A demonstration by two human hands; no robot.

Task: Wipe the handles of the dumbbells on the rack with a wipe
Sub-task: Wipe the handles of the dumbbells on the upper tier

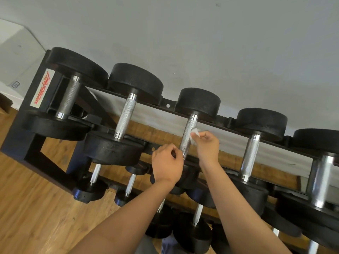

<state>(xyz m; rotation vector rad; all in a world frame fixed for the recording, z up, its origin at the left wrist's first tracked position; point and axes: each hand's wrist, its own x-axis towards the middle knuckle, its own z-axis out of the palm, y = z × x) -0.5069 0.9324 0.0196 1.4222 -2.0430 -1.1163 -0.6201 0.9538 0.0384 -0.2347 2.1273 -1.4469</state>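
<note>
A black rack (25, 129) carries a top row of black dumbbells with knurled silver handles. My right hand (208, 147) pinches a small white wipe (194, 134) against the right side of the third dumbbell's handle (189, 132), about halfway along it. My left hand (167, 165) is closed around the lower end of that same handle, just above its front weight. The neighbouring handles (126, 116) (250, 156) stand untouched on either side. Part of the third handle is hidden behind my fingers.
Lower tiers hold smaller dumbbells (91, 182) under my forearms. A grey wall (201, 43) rises behind the rack. Wooden floor (36, 208) spreads to the left. A big chrome handle (321, 180) sits at the far right.
</note>
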